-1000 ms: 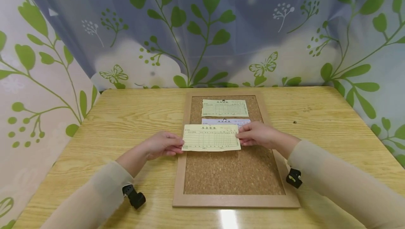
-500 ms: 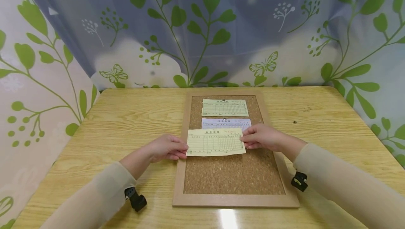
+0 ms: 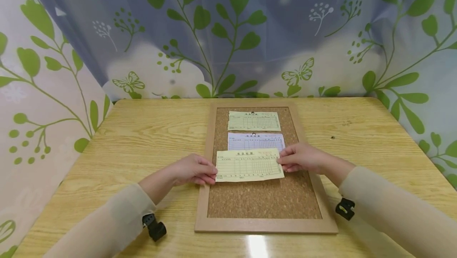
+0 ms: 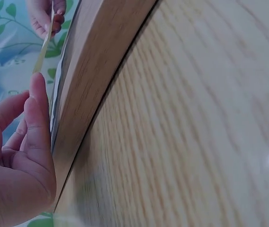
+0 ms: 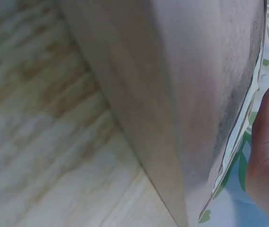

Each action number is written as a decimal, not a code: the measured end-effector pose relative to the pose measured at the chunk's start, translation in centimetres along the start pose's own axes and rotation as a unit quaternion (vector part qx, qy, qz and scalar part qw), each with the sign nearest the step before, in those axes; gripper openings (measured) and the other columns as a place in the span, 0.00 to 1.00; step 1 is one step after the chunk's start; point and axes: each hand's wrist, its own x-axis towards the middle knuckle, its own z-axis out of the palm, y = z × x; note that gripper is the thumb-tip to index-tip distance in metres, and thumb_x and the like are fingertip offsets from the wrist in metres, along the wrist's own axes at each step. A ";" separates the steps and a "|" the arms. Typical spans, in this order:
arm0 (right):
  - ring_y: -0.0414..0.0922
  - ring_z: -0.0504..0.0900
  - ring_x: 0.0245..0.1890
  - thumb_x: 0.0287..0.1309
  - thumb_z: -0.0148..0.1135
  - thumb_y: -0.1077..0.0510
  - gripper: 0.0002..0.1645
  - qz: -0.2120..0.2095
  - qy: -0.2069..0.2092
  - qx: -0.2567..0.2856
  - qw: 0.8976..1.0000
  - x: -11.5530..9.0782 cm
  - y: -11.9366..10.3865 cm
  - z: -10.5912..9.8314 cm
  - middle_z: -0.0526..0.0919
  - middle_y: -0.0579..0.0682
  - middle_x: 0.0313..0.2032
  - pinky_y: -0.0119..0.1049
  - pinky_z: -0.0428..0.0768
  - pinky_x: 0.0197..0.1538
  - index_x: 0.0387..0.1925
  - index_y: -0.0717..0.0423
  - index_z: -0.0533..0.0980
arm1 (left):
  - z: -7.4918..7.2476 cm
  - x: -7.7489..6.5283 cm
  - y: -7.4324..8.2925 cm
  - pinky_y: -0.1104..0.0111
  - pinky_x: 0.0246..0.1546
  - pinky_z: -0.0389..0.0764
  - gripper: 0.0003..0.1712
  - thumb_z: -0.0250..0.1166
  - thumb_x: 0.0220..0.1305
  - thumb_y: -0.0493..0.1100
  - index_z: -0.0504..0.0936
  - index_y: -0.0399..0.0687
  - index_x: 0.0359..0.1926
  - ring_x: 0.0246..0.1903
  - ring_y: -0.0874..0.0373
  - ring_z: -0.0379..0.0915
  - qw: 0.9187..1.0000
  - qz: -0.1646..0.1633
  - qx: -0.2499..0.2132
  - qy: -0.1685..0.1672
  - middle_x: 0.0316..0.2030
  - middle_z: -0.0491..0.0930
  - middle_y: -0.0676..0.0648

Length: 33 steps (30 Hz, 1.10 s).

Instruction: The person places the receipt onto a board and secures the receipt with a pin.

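Between my two hands, a pale yellow receipt slip is held out flat over the corkboard. My left hand pinches its left edge low down, thumb on top. At the opposite edge my right hand pinches it near the upper right. Above lies a lilac slip, its lower part covered by the yellow one. A pale green slip is highest on the board. In the left wrist view the held slip appears edge-on, raised off the board.
Silver pushpins hold the lilac slip and the green slip at their top edges. The board's wooden frame rests on a wood-grain table. Behind stands a leaf-patterned curtain. Each wrist wears a small black camera.
Both hands have drawn the yellow slip toward me and to the right. More of the lilac slip now shows above it. The pinned slips have stayed put.
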 end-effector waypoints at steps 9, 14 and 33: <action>0.36 0.77 0.25 0.61 0.58 0.63 0.06 0.001 -0.013 0.011 1.000 -0.4 0.7 0.0 0.78 0.48 0.24 0.28 0.79 0.32 0.30 0.63 0.75 | 0.6 -0.1 0.0 0.73 0.27 0.78 0.13 0.58 0.65 0.38 0.79 0.29 0.43 0.29 0.61 0.80 0.999 -0.002 0.031 -0.011 0.30 0.83 0.45; 0.35 0.77 0.24 0.61 0.58 0.64 0.06 0.003 -0.021 0.017 1.000 -0.7 1.1 -0.1 0.78 0.47 0.23 0.28 0.79 0.31 0.30 0.64 0.76 | 0.9 -0.3 0.1 0.74 0.26 0.78 0.13 0.58 0.65 0.38 0.80 0.30 0.41 0.29 0.61 0.80 0.999 -0.005 0.032 -0.018 0.30 0.83 0.46; 0.35 0.77 0.25 0.60 0.58 0.64 0.06 0.016 -0.018 0.033 0.999 -1.4 2.2 0.2 0.78 0.47 0.23 0.27 0.78 0.31 0.32 0.65 0.75 | 0.9 -0.7 -0.6 0.68 0.36 0.78 0.14 0.66 0.59 0.42 0.83 0.38 0.44 0.35 0.60 0.77 0.965 0.155 0.201 0.067 0.37 0.83 0.47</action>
